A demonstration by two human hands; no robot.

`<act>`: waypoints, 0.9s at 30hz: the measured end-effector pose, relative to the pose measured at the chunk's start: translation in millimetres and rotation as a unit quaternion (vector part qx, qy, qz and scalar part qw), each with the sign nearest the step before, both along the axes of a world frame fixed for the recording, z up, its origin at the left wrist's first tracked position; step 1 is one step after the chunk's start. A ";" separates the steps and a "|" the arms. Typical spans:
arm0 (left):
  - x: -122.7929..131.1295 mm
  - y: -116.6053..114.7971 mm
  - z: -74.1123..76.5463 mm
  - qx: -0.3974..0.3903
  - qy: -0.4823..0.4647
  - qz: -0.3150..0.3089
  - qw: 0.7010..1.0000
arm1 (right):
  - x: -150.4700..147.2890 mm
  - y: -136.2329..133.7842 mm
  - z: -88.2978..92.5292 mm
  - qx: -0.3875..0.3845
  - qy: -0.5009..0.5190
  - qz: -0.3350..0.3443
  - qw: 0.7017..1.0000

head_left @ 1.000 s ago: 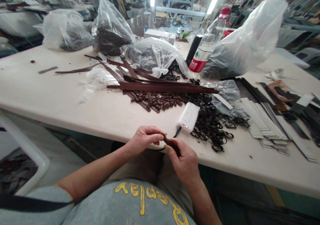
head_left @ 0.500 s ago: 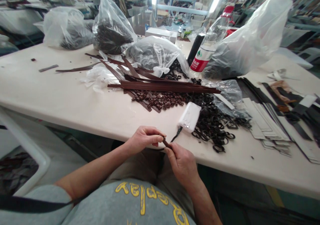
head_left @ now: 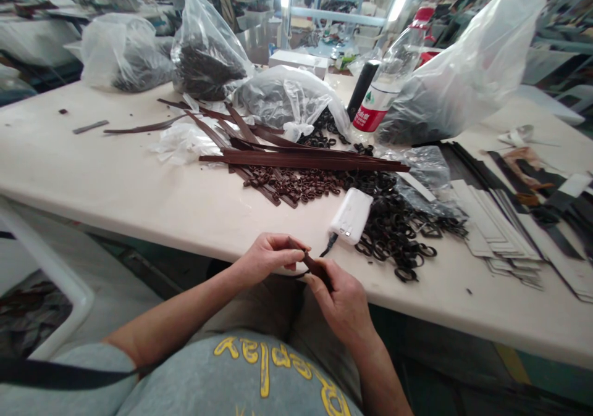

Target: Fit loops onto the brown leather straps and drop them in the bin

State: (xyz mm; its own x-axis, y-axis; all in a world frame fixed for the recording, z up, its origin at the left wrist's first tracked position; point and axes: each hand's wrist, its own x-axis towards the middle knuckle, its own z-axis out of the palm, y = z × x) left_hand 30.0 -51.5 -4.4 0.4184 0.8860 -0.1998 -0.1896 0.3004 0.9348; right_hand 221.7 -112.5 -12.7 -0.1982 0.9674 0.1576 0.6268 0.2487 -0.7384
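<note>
Between my hands, at the table's front edge, is a dark brown leather strap (head_left: 317, 267). My left hand (head_left: 271, 255) pinches its upper end between thumb and fingers. Lower down, my right hand (head_left: 340, 289) is closed around the strap. A small loop may sit at the left fingertips, but it is too small to make out. Beyond my hands lie a heap of small brown loops (head_left: 306, 184) and a bundle of long brown straps (head_left: 306, 158). Black loops (head_left: 393, 231) are heaped to the right.
A white power bank (head_left: 352, 215) with a black cable lies just past my hands. Clear plastic bags (head_left: 208, 52) and a red-capped bottle (head_left: 373, 110) stand at the back. Pale strips (head_left: 486, 224) are stacked at the right. The table's front edge (head_left: 185, 243) runs close to my body.
More of the brown strap shows between my hands now. My right hand has shifted slightly to the right, and the left fingers have changed their pinch a little.
</note>
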 end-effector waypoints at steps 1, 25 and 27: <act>-2.2 2.4 2.1 0.016 0.003 0.009 1.000 | 2.1 -0.4 0.0 -0.003 -0.007 -0.006 1.000; 5.1 -4.6 -7.9 0.007 -0.052 -0.072 0.996 | -4.1 1.0 3.6 -0.028 0.000 0.051 0.998; 4.4 -3.1 -6.6 0.009 -0.049 -0.045 0.998 | -1.8 1.9 4.9 -0.032 0.007 0.045 0.998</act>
